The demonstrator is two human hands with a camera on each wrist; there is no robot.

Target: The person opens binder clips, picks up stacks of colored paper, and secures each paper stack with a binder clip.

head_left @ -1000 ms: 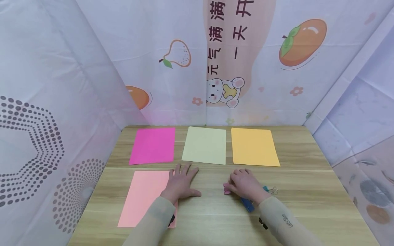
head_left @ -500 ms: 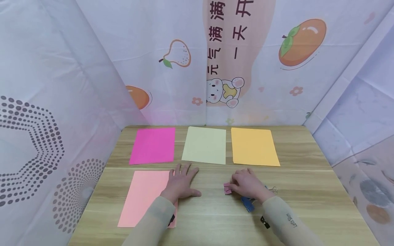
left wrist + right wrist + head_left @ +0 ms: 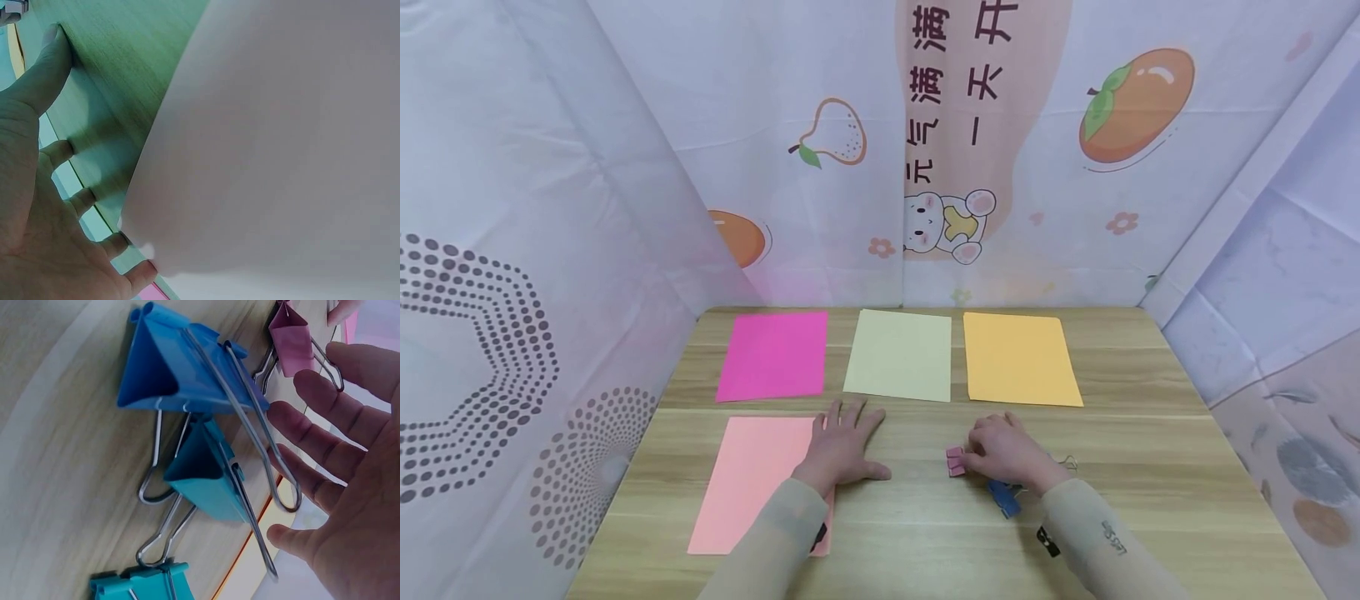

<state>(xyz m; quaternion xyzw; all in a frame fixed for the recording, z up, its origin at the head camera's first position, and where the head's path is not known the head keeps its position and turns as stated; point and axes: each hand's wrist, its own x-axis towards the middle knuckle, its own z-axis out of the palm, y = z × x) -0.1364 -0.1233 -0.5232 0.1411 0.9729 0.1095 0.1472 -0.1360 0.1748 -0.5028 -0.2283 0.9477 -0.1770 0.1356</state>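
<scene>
My left hand [image 3: 842, 450] lies with fingers spread at the right edge of the light pink paper [image 3: 752, 483]. In the left wrist view its outer fingertips [image 3: 142, 273] are at the corner of the sheet. My right hand [image 3: 1003, 454] is beside a small pink binder clip [image 3: 955, 462], thumb and forefinger right at the clip's wire handle and apart from each other in the right wrist view. Under that hand are a large blue binder clip [image 3: 178, 369] and a teal binder clip [image 3: 215, 478], with another teal binder clip [image 3: 150, 584] at the lower edge.
Along the back of the wooden table [image 3: 1150, 467] lie magenta paper [image 3: 773, 357], pale green paper [image 3: 898, 356] and orange paper [image 3: 1021, 358]. A printed curtain [image 3: 850, 208] hangs right behind them, and more curtains stand on both sides.
My right hand has shifted slightly to the right and uncovered more of the pink and blue binder clips. The left hand and the papers have stayed in place.
</scene>
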